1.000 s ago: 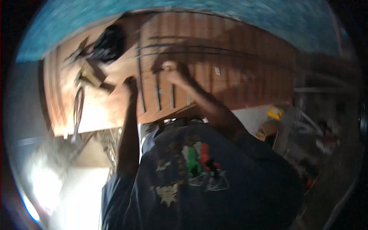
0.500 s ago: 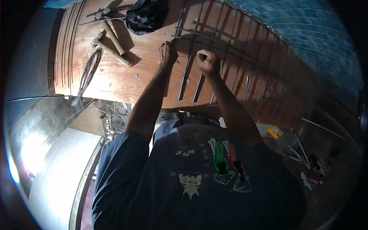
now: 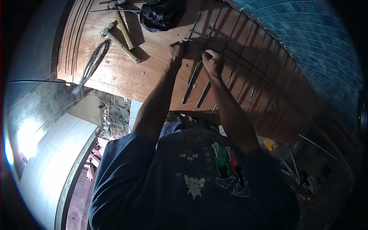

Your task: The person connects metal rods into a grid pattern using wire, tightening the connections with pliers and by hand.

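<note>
Over a grid of thin dark steel bars (image 3: 239, 57) both of my hands are at work. My left hand (image 3: 176, 51) is closed beside the left end of a short crossbar (image 3: 200, 35); whatever its fingers hold is hidden in shadow. To the right, my right hand (image 3: 213, 64) curls in a pinch above the long bars, and anything in it is too small to make out. The bars lie on a reddish plywood board (image 3: 153, 82).
Left of my hands lie a hammer (image 3: 122, 46) with a wooden handle, a second wooden-handled tool (image 3: 123, 28) and a bundle of thin wire (image 3: 92, 63). A black plastic bag (image 3: 157, 16) sits at the far side. Blue tiling (image 3: 306, 34) borders the board's right.
The view has shifted, so the board and tools appear further right. My right hand has come a little closer to my left hand. Both stay closed near the crossbar.
</note>
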Available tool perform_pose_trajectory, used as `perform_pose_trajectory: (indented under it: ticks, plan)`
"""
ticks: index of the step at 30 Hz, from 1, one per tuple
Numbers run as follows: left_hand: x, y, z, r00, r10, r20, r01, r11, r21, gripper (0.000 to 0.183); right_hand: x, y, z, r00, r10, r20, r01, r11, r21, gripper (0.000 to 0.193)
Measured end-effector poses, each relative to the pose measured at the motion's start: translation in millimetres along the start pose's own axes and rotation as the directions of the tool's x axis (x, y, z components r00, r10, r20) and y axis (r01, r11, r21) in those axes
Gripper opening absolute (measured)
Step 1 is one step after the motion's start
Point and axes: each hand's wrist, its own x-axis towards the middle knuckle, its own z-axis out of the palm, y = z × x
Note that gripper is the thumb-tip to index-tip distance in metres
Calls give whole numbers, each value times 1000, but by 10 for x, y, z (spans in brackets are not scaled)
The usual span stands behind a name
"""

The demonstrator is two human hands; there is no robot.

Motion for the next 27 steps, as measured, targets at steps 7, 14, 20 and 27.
perform_pose_trajectory:
  ticks: [7,14,20,27]
  plan:
    - [-21,269,-17,974,-221,50,227,954,-197,34,9,3,161,1000,18,-4,-18,994,111,21]
    - [-130,582,189,914,-404,31,402,897,-182,35,233,1491,1638,984,160,-81,-66,741,669,31]
    - [-46,613,60,883,-469,0,463,870,-168,32,251,1145,1591,984,142,103,-154,423,893,31]
    - [15,535,280,934,-340,-112,321,934,-155,19,161,1487,1932,969,154,-191,37,678,734,29]
